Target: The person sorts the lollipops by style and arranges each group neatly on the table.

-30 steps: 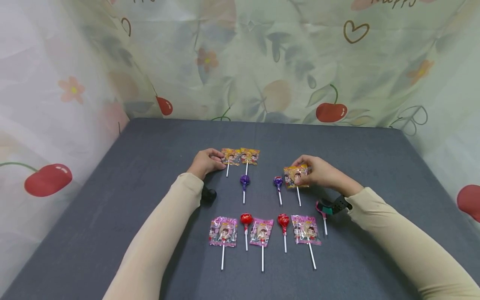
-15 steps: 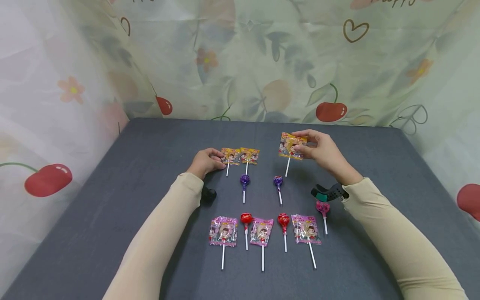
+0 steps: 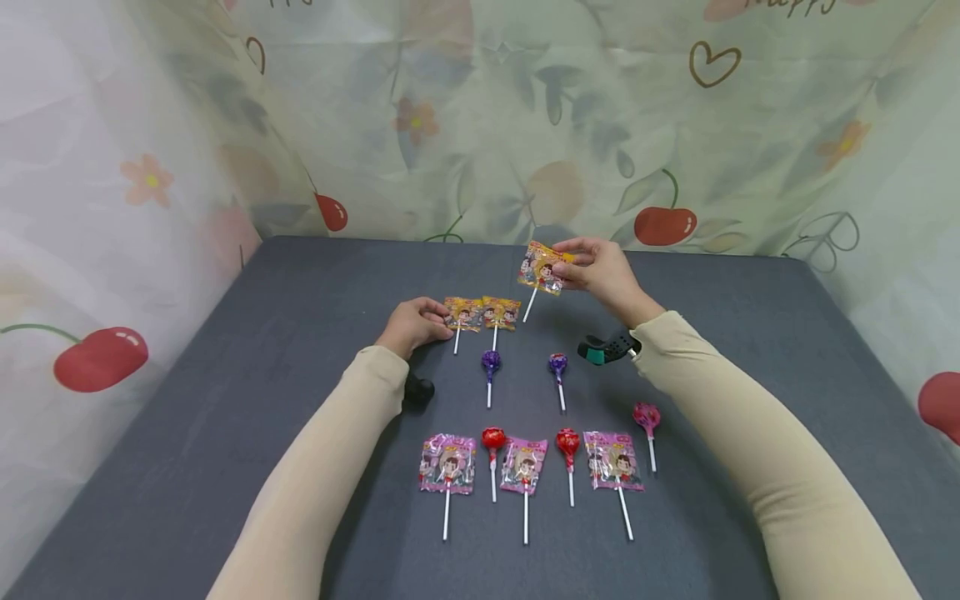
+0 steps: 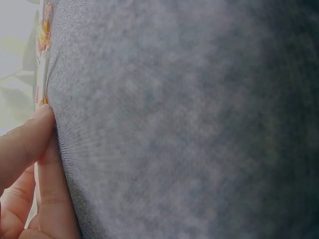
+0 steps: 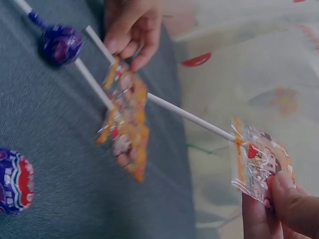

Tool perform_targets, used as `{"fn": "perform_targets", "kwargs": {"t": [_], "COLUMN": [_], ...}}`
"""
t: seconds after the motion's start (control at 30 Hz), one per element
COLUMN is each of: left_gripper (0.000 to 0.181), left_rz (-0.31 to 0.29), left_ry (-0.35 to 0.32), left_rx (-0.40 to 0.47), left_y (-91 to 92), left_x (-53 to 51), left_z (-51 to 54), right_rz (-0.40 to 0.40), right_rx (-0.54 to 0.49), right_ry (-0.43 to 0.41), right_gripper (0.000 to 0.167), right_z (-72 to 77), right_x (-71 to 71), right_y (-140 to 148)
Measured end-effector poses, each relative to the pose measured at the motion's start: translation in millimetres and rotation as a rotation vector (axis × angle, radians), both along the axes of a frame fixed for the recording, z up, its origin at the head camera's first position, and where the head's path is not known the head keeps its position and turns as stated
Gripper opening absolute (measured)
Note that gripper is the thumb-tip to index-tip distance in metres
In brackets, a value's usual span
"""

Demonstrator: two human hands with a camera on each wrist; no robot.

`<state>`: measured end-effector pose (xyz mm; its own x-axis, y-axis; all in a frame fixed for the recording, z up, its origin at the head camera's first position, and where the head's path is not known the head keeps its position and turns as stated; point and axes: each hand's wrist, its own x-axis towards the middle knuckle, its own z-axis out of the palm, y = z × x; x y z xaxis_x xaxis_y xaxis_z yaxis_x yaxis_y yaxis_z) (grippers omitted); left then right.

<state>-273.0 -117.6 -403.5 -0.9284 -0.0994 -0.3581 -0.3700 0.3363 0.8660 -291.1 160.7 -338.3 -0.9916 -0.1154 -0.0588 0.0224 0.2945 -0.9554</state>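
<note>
On the backdrop (image 3: 480,125) — lettering (image 3: 792,4) cut off at the top edge, probably "Happy".

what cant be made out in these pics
Head view: backdrop lettering, cut off by the top edge.
Head view: part of the raised packet, covered by the right hand.
Left wrist view: most of the left hand, cut off by the left and bottom edges.
Right wrist view: print on the left packet, blurred.
</note>
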Motion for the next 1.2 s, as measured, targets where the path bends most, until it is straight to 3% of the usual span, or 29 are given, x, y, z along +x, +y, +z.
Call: {"fn": "perform_targets", "kwargs": {"t": [0.3,0.7,0.83,1.2], "left_gripper": [0.042,0.042,0.043,0.042], "left_rz": [-0.005,-0.009,-0.024,-0.024], "left_ry": [0.003,0.001,0.014,0.002], "left_rx": [-0.007,-0.012,-0.011,-0.038], "left_y": [-1.5,1.2,-0.4,-1.5], "left_x": [2.0,4.1,5.0,2.2], "left_z": [1.6,5.2,6.0,3.7], "right_rz": [0.096,0.108,0.118,0.124], "right_rx": [0.151,0.205,0.213,0.277], "right_ry": [-0.172,-0.327,-0.343,-0.282], "right_gripper": [0.038,0.034,0.033,0.032], "right_z": [-28.2,-40.0,-43.8,-44.0], "right_x": [-12.6,-17.9,-20.3,-19.9], "right_y": [-3.9,-3.9,-4.6,-8.8]}}
